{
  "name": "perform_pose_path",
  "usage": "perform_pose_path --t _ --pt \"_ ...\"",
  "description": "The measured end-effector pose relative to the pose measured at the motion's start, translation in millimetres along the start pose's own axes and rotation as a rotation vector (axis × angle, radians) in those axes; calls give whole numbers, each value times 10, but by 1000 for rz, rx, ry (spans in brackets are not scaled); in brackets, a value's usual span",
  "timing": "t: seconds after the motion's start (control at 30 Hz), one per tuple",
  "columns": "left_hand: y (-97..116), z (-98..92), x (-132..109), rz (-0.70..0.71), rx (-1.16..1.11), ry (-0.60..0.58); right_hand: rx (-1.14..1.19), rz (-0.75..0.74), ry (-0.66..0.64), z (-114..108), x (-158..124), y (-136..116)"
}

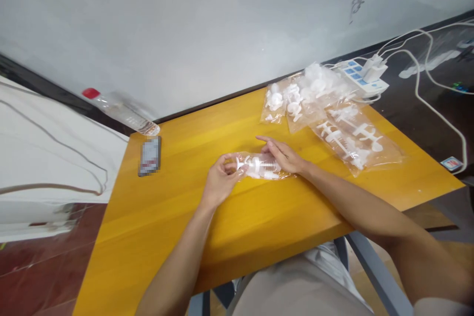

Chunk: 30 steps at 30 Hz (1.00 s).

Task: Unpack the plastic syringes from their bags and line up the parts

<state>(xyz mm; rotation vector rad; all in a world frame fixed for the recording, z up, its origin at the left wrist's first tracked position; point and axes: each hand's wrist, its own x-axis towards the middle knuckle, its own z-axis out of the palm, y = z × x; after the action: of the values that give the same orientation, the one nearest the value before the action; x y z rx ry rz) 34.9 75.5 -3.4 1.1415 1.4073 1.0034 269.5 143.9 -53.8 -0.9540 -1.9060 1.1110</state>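
Note:
A clear plastic bag (259, 167) with white plastic parts lies on the wooden table in front of me. One part inside looks like a syringe with a ringed handle and a ribbed or spring-like barrel. My left hand (221, 177) pinches the bag's left end between thumb and fingers. Over the right end rests my right hand (284, 155), its index finger stretched out to the left and its palm side against the plastic. The bag's right end is partly hidden under that hand.
Several clear bags of white parts (338, 140) lie at the table's right. Behind them is a power strip (357, 75) with plugged-in chargers and white cables. A red-capped bottle (122, 113) and a phone (150, 155) are at the left. A whiteboard (207, 34) borders the table's back edge.

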Motion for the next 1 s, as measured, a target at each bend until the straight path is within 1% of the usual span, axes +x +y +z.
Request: perform_pose_path --t 0.07,0.13,0.27,0.37,0.47,0.57,0.67,0.73,0.8,0.87,0.93,1.0 --pt "6 -52 -38 80 45 29 29 25 25 2 3 6" --pt "41 -138 -93 159 103 87 90 68 50 11 17 6" --pt "225 -313 -221 267 156 231 292 214 63 46 62 -8" --pt "396 -420 -304 301 149 343 351 252 95 56 94 -18" --pt "466 -589 -356 297 130 453 285 257 133 -15 118 -40" --pt "376 -858 -355 284 58 531 149 256 121 -219 130 -82" --pt "195 -1118 -310 236 -41 544 -64 228 73 -509 125 -137" --pt "79 -1210 -262 196 -113 540 -204 201 31 -676 123 -200" --pt "-4 -1208 -198 171 -174 524 -323 158 18 -755 141 -304" --pt "-42 -1113 -114 162 -213 495 -410 116 68 -708 200 -449" --pt "-33 -948 -11 167 -242 454 -456 104 132 -543 313 -610" --pt "9 -757 103 183 -273 404 -473 125 131 -313 472 -743"
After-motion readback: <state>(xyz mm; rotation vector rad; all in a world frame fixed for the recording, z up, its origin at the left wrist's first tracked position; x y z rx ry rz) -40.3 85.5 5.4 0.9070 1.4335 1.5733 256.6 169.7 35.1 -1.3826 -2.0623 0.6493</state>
